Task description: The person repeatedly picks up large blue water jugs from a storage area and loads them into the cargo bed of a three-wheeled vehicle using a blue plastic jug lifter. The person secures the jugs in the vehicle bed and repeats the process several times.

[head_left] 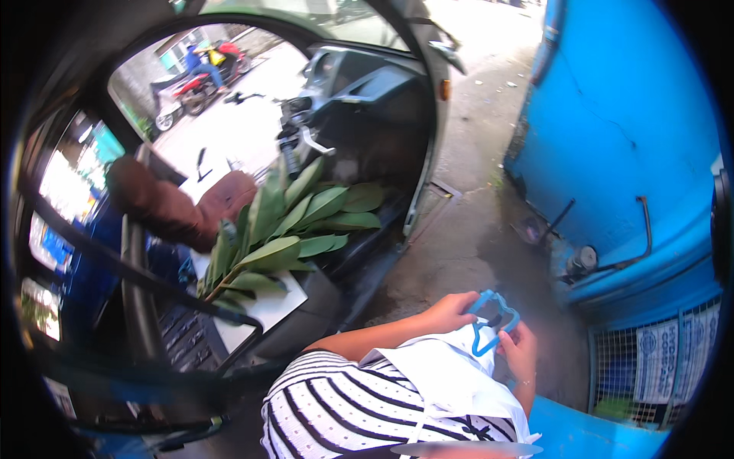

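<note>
Between my two hands is a thin blue plastic outline shape (477, 341), open in the middle and much like a cookie cutter. My left hand (451, 313) pinches its upper left side with thumb and fingers. On the lower right side, my right hand (520, 346) is closed on the rim. White cloth (451, 375) hangs just below the shape, over my striped top (329, 390). Whether the cloth is joined to the blue shape I cannot tell.
At left stands a small open-sided vehicle with a brown seat (180, 203) and handlebar grip (289, 157). A leafy green branch (279, 229) lies across it. To the right rise a blue wall (619, 115) and wire mesh (615, 367). Beyond, a person sits near a red motorcycle (195, 96).
</note>
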A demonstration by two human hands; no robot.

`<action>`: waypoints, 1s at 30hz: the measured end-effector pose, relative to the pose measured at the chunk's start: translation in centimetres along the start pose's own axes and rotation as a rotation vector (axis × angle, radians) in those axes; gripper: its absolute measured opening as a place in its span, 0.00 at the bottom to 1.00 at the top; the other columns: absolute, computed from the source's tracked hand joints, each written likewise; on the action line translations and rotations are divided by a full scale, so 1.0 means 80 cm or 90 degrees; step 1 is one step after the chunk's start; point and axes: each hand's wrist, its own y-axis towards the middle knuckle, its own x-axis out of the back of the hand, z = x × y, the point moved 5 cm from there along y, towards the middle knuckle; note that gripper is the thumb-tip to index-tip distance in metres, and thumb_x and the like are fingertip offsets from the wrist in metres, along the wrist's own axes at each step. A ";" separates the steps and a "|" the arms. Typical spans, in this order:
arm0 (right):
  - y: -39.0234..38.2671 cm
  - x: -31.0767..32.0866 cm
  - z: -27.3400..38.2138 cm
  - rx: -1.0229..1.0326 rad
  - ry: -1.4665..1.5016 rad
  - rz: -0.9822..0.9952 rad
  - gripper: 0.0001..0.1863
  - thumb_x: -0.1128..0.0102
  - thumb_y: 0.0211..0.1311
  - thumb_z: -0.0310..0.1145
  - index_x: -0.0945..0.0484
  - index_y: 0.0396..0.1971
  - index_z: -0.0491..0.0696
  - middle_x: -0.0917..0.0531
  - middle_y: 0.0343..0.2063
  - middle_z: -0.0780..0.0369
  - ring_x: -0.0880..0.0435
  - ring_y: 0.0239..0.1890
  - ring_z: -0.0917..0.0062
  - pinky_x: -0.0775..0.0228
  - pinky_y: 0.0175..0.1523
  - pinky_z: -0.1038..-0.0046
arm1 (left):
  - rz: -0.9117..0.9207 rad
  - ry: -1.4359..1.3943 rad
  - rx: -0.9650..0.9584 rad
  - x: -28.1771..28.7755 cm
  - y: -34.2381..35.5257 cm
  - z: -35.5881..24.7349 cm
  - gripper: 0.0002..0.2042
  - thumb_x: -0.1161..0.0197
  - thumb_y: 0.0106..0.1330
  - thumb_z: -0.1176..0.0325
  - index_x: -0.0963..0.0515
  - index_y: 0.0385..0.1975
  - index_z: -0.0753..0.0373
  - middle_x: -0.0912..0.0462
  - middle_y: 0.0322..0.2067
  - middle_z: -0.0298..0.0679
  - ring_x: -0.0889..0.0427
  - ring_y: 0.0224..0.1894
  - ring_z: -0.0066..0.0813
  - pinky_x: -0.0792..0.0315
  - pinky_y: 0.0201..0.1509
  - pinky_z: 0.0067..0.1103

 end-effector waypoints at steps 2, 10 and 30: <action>0.023 0.037 -0.001 -0.010 -0.017 -0.010 0.07 0.39 0.55 0.25 0.24 0.34 0.41 0.21 0.22 0.65 0.22 0.21 0.85 0.29 0.26 0.82 | 0.014 -0.038 0.029 -0.013 0.041 0.005 0.15 0.40 0.59 0.73 0.27 0.47 0.65 0.24 0.28 0.36 0.26 0.31 0.20 0.30 0.35 0.22; 0.068 0.290 -0.007 0.022 -0.086 -0.167 0.09 0.37 0.57 0.30 0.26 0.28 0.42 0.20 0.19 0.63 0.21 0.19 0.83 0.30 0.24 0.78 | 0.130 -0.055 0.063 -0.147 0.285 -0.047 0.14 0.42 0.60 0.77 0.27 0.47 0.64 0.25 0.29 0.30 0.29 0.31 0.14 0.31 0.35 0.16; -0.143 0.684 -0.191 -0.177 0.110 -0.749 0.09 0.39 0.58 0.33 0.25 0.29 0.43 0.20 0.19 0.62 0.19 0.22 0.80 0.29 0.28 0.75 | 0.770 0.134 -0.053 -0.710 0.576 -0.136 0.15 0.37 0.58 0.74 0.24 0.46 0.64 0.23 0.24 0.34 0.27 0.26 0.21 0.30 0.35 0.20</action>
